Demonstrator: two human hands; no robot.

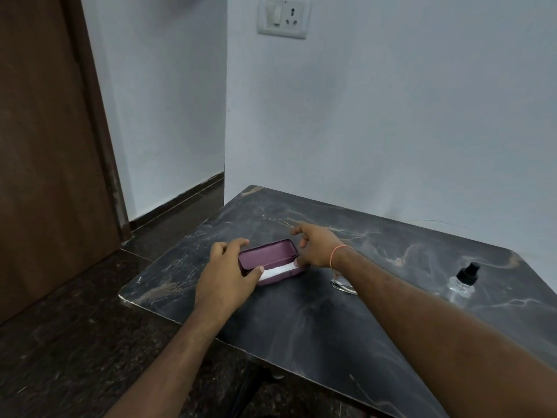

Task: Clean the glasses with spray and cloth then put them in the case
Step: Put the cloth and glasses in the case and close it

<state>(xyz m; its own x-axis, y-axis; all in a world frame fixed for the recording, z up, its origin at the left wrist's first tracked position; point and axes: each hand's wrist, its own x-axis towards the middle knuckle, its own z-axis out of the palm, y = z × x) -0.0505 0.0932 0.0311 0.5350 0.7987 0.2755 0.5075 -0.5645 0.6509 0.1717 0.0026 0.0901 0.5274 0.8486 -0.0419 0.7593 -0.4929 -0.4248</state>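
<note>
Two bare forearms come in from the bottom edge, nearest the cam, both reaching fwd over the table (301,321), a dark marble-look top w/ pale veins.

Left hand (224,273) grips the left end of the case (271,260): fingers curled over the far rim, thumb tip at the near side, touching the white cloth (278,271). Right hand (316,248) is at the case's right end, thumb tip on the cloth's right end, other fingers loosely curled above the table behind the case; can't tell if they touch it. Thin orange thread (334,254) round the right wrist.

Case is purple, lid open and tilted back, standing left of centre on the table between the hands. Cloth lies flat inside the lower half.

Glasses (343,285) lie on the table just right of the case, mostly hidden by the right forearm. Spray bottle (462,280), clear w/ black top, stands upright well to the right, near the table's right side.

Room: table pushed against a pale wall (391,116) w/ a switch-and-socket plate (281,18) up high; brown wooden door (45,146) on the left; dark stone floor (75,342).
</note>
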